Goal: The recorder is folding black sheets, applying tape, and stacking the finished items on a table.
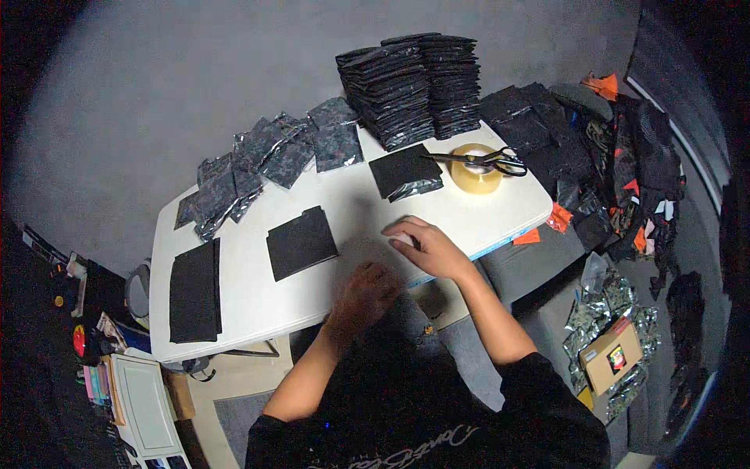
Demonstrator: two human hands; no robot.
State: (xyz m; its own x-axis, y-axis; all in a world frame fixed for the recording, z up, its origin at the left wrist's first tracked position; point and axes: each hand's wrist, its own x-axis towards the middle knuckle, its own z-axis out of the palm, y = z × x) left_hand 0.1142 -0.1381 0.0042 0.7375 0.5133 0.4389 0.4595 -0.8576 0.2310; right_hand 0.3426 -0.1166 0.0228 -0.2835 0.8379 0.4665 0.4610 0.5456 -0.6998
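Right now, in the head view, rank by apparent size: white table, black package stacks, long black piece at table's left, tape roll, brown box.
1. White table
2. Black package stacks
3. Long black piece
4. Tape roll and brown box: too alike to rank; the box seems farther off.

The bare left forearm (305,375) slants up and rightward to the left hand (369,288), which is blurred and in shadow, so its grip cannot be read. The bare right forearm (496,316) angles up and leftward, ending in the right hand (426,246), back uppermost, its fingers (412,224) bent and pointing left above the thumb (405,248). The two hands are near each other, the right one farther forward.
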